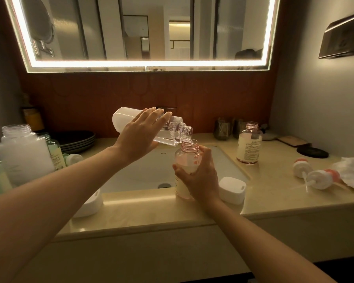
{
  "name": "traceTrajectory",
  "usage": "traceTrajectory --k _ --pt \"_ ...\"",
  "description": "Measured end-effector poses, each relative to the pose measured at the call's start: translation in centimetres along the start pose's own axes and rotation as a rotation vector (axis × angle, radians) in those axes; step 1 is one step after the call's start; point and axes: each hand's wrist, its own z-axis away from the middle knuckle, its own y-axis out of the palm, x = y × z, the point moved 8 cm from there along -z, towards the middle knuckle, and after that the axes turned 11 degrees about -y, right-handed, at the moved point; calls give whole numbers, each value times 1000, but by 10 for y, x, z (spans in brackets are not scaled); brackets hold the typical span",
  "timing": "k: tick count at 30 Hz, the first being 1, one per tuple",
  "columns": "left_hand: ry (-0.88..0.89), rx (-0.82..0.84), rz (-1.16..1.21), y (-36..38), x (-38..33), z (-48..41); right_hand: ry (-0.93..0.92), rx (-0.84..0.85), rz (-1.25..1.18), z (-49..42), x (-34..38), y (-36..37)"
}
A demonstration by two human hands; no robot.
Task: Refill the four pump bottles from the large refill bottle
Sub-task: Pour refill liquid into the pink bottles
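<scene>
Pouring from large refill bottle, gripped in left hand and tipped neck-down, into open pump bottle clasped by right hand at sink's front rim. On worktop right: second open bottle, two loose pump heads.

The only lettering I can half make out is a small grey brand mark on the sink rim, centre frame. It looks like "HEGII", but I can't be sure. The standing pump bottle, right of centre, carries a label of fine print, too small for me to read.
</scene>
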Motion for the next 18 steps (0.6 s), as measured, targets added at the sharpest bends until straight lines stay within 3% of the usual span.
traceTrajectory --k 18 --pt "23 -11 -23 -2 -1 -3 -11 -6 2 0 -1 2"
